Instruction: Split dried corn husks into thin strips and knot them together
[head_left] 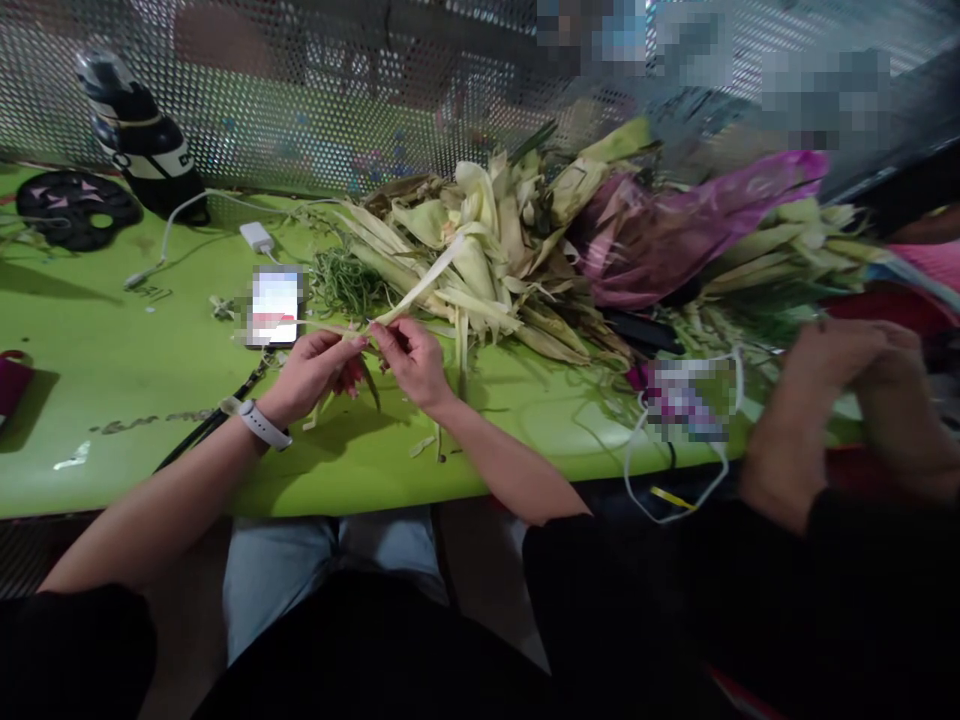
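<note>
Hands counted at the green worktop (112, 400): four, two of them a co-worker's hands (847, 400) at far right. The wearer's left hand (322, 368), bearing one white wristband (259, 422), and right hand (412, 362) each have the grip pinched tight on one pale leaf strip (420, 290), held just above the worktop, running up toward one heap of husks (487, 250). One phone (275, 305) lies just beside the left hand.
</note>
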